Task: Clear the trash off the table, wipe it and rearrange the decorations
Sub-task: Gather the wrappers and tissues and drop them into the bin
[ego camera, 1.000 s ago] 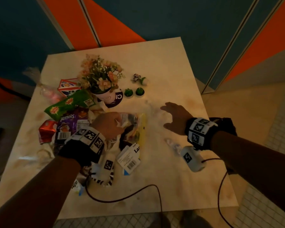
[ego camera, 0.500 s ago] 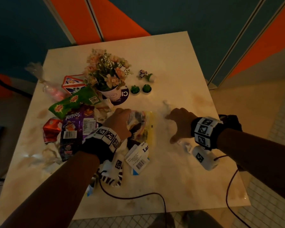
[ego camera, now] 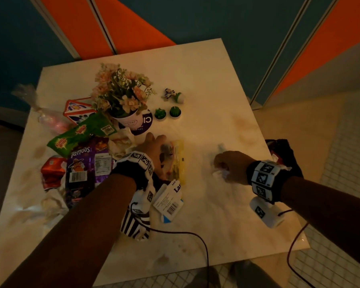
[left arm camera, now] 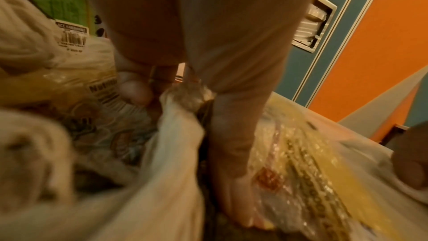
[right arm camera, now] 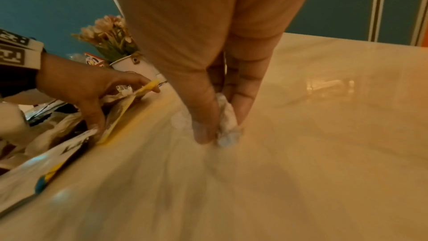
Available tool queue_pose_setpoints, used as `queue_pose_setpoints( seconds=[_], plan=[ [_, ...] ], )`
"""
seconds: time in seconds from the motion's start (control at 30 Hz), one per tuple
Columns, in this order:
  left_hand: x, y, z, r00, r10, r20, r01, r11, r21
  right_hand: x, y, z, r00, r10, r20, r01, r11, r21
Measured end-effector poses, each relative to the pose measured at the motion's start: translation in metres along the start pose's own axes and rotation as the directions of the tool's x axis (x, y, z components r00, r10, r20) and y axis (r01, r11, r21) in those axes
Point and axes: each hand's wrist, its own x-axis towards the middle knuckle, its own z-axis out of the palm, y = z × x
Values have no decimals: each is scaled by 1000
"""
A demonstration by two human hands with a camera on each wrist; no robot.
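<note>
Barely started: my left hand (ego camera: 154, 150) grips the yellow wrapper (ego camera: 178, 159) near the flowerpot (ego camera: 131, 121), right hand (ego camera: 231, 167) pinches crumpled plastic (right arm camera: 228, 127) (wiping, decorations untouched).

Trash pile crowds the left half of the table (ego camera: 227, 84): purple chip bag (ego camera: 85, 163), green wrapper (ego camera: 79, 134), red wrapper (ego camera: 52, 169) and a white label (ego camera: 168, 201) packed together, with the flower pot (ego camera: 129, 119) upright at the pile's upper edge. Two small green cacti (ego camera: 160, 113) and a striped figurine (ego camera: 172, 94) stand just right of the pot, near each other. Bare tabletop runs along the upper right and lower right of the head view; a dark cable (ego camera: 185, 233) trails across the lower centre.
</note>
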Motion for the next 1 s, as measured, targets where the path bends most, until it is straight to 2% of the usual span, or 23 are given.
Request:
queue_pose_setpoints(
  seconds=[0.17, 0.3, 0.43, 0.53, 0.63, 0.73, 0.8, 0.87, 1.0],
  plan=[
    [-1, 4, -2, 1000, 8, -27, -8, 1000, 2, -5, 0, 12, 995, 99, -21, -98, 994, 44],
    [0, 2, -1, 996, 52, -76, -48, 997, 58, -13, 0, 20, 991, 116, -60, -112, 992, 62],
    [-2, 0, -6, 985, 102, -139, -96, 994, 50, -28, -19, 14, 986, 50, -161, -18, 980, 196],
    [-7, -1, -17, 966, 139, -219, -145, 989, -13, -36, -49, 13, 964, -58, -258, 138, 944, 301],
    [-12, -5, -22, 945, 86, -316, -135, 982, -135, -34, -79, 22, 962, -184, -201, 237, 930, 280],
    [-17, -7, -23, 921, -10, -391, -108, 954, -278, -17, -98, 33, 973, -218, -73, 228, 956, 182],
    [-18, -9, -20, 909, -70, -410, -126, 893, -432, -6, -105, 37, 991, -133, -34, 137, 970, 203],
    [-20, -12, -19, 890, -145, -431, -157, 792, -590, 1, -110, 40, 997, -54, -56, 66, 970, 233],
    [-28, -11, -20, 859, -265, -439, -194, 624, -757, 7, -120, 49, 993, -28, -111, 51, 977, 208]
  ],
)
